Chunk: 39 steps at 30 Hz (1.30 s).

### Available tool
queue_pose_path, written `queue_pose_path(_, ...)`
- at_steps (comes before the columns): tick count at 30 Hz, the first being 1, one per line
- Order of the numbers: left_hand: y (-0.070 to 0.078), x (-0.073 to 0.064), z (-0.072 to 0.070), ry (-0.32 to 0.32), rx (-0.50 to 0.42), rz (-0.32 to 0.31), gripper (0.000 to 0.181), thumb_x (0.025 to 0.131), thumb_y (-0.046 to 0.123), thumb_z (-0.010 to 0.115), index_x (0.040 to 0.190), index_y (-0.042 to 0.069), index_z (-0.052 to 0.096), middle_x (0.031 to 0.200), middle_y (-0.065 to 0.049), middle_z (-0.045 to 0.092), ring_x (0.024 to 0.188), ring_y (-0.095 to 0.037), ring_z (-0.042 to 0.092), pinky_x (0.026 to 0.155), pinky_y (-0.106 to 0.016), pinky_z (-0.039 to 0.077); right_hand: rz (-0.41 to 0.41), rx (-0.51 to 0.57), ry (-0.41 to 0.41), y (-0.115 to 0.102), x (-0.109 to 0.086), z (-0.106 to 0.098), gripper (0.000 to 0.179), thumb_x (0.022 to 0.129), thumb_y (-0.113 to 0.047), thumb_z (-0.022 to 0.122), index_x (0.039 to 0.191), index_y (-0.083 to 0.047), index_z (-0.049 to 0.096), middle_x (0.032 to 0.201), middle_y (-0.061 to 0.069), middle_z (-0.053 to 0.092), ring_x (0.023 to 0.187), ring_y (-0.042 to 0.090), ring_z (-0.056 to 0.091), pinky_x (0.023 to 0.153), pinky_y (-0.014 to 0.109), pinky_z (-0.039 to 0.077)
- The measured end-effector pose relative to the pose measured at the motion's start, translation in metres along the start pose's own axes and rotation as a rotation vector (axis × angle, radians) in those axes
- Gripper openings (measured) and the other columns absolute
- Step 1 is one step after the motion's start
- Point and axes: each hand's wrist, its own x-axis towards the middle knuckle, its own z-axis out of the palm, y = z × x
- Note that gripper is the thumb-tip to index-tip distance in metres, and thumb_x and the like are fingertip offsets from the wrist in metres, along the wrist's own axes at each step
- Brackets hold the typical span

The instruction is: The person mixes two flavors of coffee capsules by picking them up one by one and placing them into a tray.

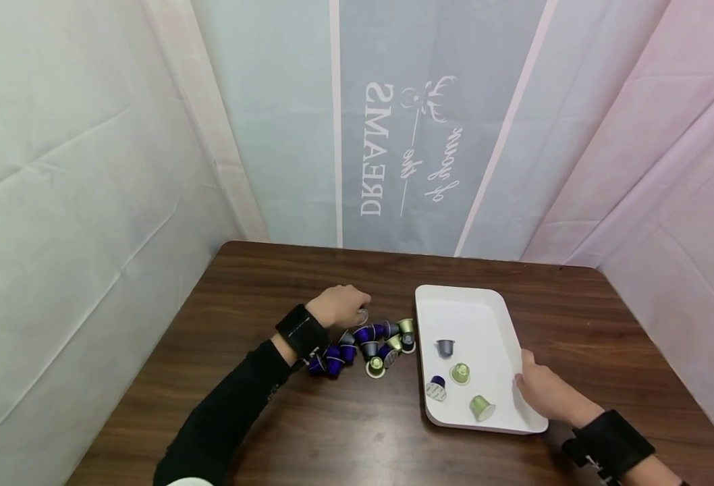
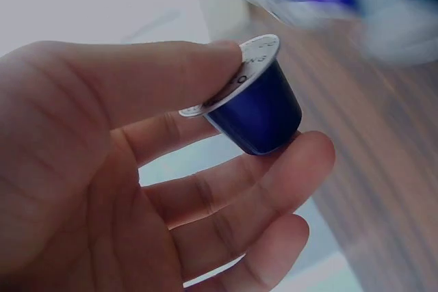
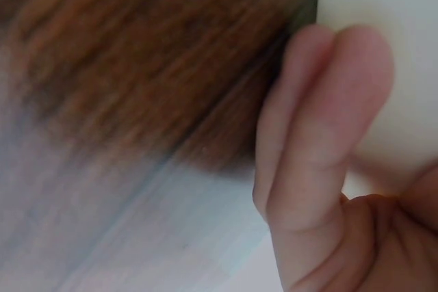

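Observation:
My left hand (image 1: 337, 306) is at the far edge of a pile of coffee capsules. Between thumb and fingers it pinches a dark blue coffee capsule (image 2: 256, 111) by its pale printed lid and its base, with the capsule tilted. My right hand (image 1: 542, 388) grips the right side wall of a white tray (image 1: 499, 324). In the right wrist view, bent fingers (image 3: 308, 148) lie against the tray's edge. Inside the tray are a grey capsule (image 1: 445, 347), a blue capsule (image 1: 436, 388) and two green ones, one upside down (image 1: 460, 373), the other on its side (image 1: 482, 408).
Left of the tray lies the pile of several capsules, blue (image 1: 334, 364), grey (image 1: 369, 349) and green (image 1: 376, 366). Everything stands on a brown wooden table (image 1: 345, 432). Pale fabric (image 1: 284, 135) hangs behind the table and on both sides.

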Motion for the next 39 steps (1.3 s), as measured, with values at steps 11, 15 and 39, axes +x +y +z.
queue_pose_path(11,0.064,0.001,-0.008,0.102,0.096,0.238,0.011,0.096,0.021,0.056,0.104,0.015,0.061,0.088,0.002,0.054,0.075,-0.01,0.047,0.06,-0.022,0.038,-0.004,-0.005,0.004,0.002,0.001,0.001,0.048,0.095,-0.002,0.043,0.124,0.024,0.016,0.096,0.038,0.057,0.088,0.031,0.064,0.069,0.044,0.051)
queue_pose_path(15,0.081,0.002,-0.007,0.102,0.11,0.294,0.007,0.096,0.021,0.057,0.099,0.015,0.06,0.084,0.003,0.052,0.071,-0.009,0.046,0.058,-0.02,0.037,-0.003,0.003,-0.002,0.002,0.001,0.001,0.048,0.095,-0.002,0.042,0.125,0.024,0.015,0.097,0.039,0.056,0.089,0.031,0.063,0.069,0.043,0.05)
queue_pose_path(39,0.152,0.026,0.007,0.006,0.269,0.42,0.014,0.094,0.023,0.059,0.108,0.022,0.063,0.091,0.01,0.056,0.082,-0.003,0.051,0.069,-0.017,0.041,-0.007,0.01,-0.009,0.0,-0.001,-0.001,0.049,0.095,-0.001,0.042,0.125,0.024,0.014,0.093,0.035,0.058,0.087,0.028,0.064,0.068,0.041,0.05)
